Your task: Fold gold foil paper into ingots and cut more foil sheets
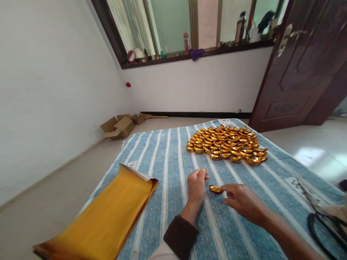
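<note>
A small gold foil-paper ingot point(215, 189) sits on the striped cloth between my two hands. My right hand point(238, 198) has its index finger and thumb at the ingot's right end, with the other fingers curled under. Just left of the ingot, my left hand point(197, 183) is closed with the fingers curled in; nothing shows sticking out of it. Beyond both hands stands a dense cluster of finished gold ingots point(225, 142), lined up in rows. At the left lies a stack of gold foil paper sheets point(108, 213), slightly curled at its edges.
A blue and white striped cloth point(159, 202) covers the table. Black-handled scissors point(316, 213) lie at the right edge. An open cardboard box point(119, 127) is on the floor beyond the table. A brown door point(292, 79) stands open at the right, near a cluttered windowsill point(168, 59).
</note>
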The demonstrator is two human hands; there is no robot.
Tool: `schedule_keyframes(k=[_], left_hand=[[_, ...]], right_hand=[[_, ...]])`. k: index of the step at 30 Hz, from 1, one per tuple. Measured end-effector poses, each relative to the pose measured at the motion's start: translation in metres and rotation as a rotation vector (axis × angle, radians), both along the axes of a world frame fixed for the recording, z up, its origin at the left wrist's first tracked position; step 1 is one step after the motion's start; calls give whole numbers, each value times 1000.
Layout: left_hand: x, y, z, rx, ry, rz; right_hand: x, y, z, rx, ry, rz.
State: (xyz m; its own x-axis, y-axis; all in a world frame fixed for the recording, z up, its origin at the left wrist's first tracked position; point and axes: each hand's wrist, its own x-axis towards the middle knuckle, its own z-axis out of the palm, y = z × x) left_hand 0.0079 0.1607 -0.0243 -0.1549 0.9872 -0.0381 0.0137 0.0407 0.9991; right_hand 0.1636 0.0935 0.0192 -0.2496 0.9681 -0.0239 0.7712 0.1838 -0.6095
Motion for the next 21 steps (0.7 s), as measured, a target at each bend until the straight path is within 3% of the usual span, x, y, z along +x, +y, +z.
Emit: schedule_keyframes(k=[6,10,21], left_hand=[[-1,-2,-12,87,88,-46],[-3,-4,-12,115,120,-73],[-2,-6,-12,153,196,-107]], right_hand=[[-5,6,-2,-56,-39,-46],[-5,10,-2,-76,-52,-90],[-5,10,-10,-25,-119,-43]])
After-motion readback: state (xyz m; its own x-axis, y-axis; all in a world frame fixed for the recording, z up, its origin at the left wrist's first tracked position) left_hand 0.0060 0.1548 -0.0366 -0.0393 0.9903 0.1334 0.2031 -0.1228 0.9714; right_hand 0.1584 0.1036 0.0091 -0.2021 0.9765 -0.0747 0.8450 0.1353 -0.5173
